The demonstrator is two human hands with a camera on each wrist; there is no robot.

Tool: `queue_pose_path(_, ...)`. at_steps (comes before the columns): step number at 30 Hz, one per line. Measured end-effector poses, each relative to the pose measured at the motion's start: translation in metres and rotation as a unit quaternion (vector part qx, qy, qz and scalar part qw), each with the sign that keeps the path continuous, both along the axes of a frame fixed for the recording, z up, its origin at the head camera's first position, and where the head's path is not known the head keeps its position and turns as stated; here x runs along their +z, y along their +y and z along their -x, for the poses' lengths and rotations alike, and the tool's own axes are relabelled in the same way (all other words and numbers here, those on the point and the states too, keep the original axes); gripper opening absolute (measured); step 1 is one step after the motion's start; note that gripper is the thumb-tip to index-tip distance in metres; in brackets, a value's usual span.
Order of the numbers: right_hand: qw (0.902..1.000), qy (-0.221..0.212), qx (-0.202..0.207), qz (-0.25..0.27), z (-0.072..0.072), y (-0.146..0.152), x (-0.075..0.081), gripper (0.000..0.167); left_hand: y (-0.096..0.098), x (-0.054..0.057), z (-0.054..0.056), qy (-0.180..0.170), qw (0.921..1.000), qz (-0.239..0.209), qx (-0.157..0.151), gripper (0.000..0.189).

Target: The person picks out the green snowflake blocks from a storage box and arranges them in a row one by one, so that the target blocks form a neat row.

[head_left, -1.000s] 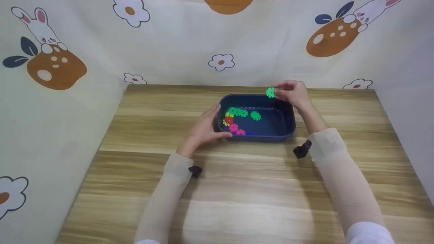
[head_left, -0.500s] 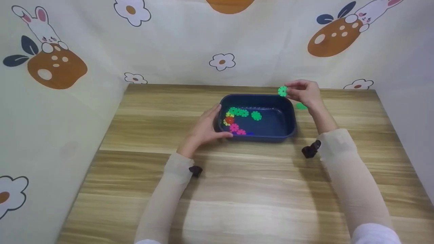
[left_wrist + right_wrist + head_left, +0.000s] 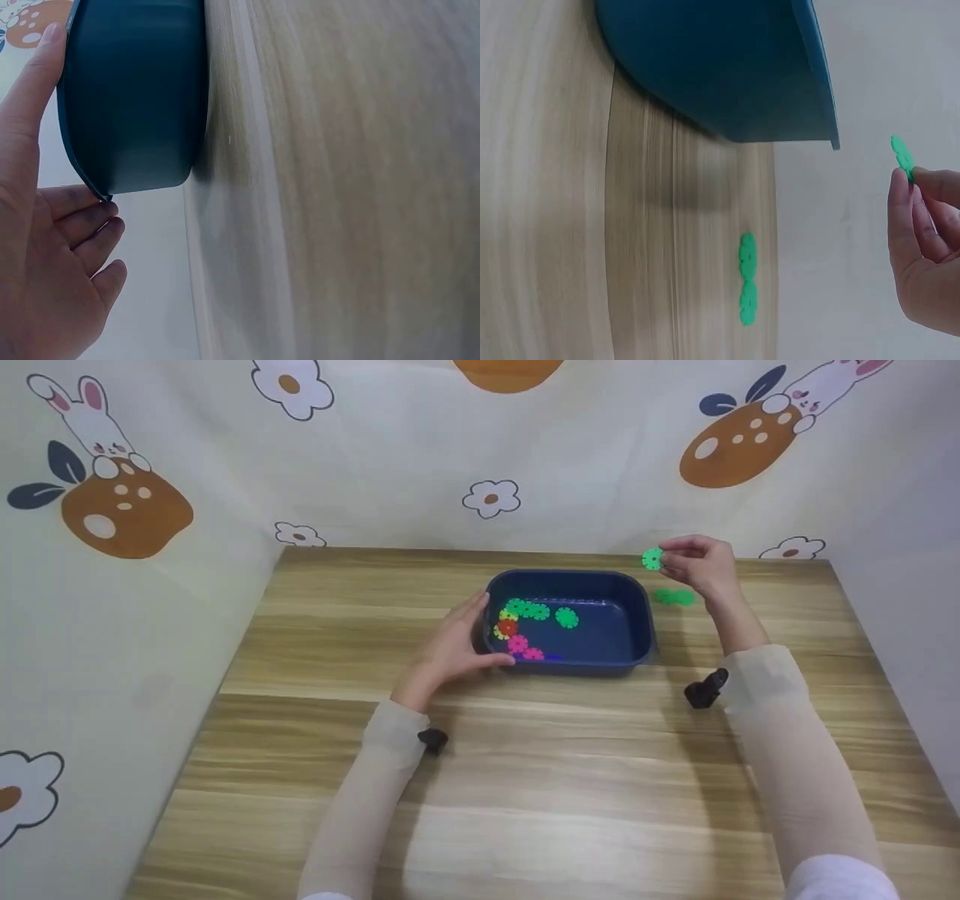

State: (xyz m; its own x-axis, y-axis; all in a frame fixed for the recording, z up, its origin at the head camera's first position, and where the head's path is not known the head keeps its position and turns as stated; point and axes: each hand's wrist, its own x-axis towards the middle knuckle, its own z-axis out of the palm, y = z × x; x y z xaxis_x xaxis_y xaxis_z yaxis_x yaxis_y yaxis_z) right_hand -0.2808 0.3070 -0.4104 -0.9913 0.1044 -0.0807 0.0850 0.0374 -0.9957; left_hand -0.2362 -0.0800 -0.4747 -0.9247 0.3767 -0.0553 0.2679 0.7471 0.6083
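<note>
My right hand [image 3: 705, 566] pinches a bright green snowflake disc [image 3: 652, 559] between thumb and fingertips, raised beyond the tub's back right corner. Below that hand, two green snowflake discs [image 3: 748, 277] lie end to end on the table. My left hand [image 3: 450, 643] rests against the left end of a dark blue tub [image 3: 592, 668]. Its thumb lies straight along the front rim, and in the left wrist view a fingertip meets the rim at the corner while the other fingers bend loosely. Inside the tub are green discs [image 3: 567, 618], yellow ones, a red disc [image 3: 508, 627] and pink discs [image 3: 517, 643].
A wood-grain table [image 3: 555, 780] carries the tub near its back edge. Behind it hangs a pale cloth [image 3: 570, 450] printed with rabbits and flowers. Pale side panels close in the left and right. A small black camera [image 3: 706, 690] sits on the right wrist.
My right hand has moved to the right with the green disc, from over the tub's back rim to past its corner. The two table discs have come into sight. The left hand stays put.
</note>
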Motion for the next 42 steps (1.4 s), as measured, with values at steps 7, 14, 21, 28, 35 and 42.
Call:
queue_pose_path(7,0.9999,-0.002,-0.014,-0.005,0.0,0.012,-0.005,0.016,-0.001,0.0,-0.001,-0.009,1.0,0.001,0.001,0.115)
queue_pose_path(14,0.9992,-0.02,-0.033,-0.012,0.0,0.022,-0.009,0.018,-0.002,-0.001,-0.002,0.003,1.0,0.004,0.002,0.116)
queue_pose_path(21,0.9975,-0.03,-0.053,-0.036,-0.001,0.031,-0.012,0.017,-0.002,-0.002,-0.001,0.01,0.9999,0.012,0.002,0.115)
queue_pose_path(28,0.9961,-0.038,-0.068,-0.041,-0.002,0.04,-0.016,0.017,-0.002,-0.002,-0.001,0.003,0.9999,0.01,0.001,0.116)
queue_pose_path(35,0.9941,-0.054,-0.083,-0.044,-0.004,0.049,-0.019,0.019,-0.001,-0.001,0.0,0.002,1.0,0.006,0.003,0.115)
queue_pose_path(42,0.9923,-0.064,-0.095,-0.047,-0.006,0.057,-0.025,0.022,-0.001,0.001,0.0,-0.008,0.9999,0.006,0.003,0.115)
